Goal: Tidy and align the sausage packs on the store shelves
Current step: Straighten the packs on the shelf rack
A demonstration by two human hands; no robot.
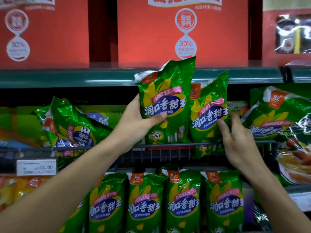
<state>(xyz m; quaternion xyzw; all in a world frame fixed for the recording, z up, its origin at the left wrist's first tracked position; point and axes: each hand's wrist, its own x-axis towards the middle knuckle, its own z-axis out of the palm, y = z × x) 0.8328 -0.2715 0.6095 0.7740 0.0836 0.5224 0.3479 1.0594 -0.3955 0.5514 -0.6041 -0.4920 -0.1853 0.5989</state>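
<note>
Nearest us, the lower row of green packs stands upright & aligned already. Above it, behind the wire rail, our left hand clamps one sausage pack, thumb across its front, fingers behind, the pack tilted. Our right hand steadies the second pack just beside it, thumb on its face, index finger at its right edge. Left of our fingers, a toppled pack lies askew. We judge: mid-straightening; next, seat both upright w/ fronts flush.

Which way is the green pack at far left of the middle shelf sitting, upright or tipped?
Tipped. The far-left pack leans over sideways against the wire rail, its print rotated, unlike the upright pack in the left hand.
</note>
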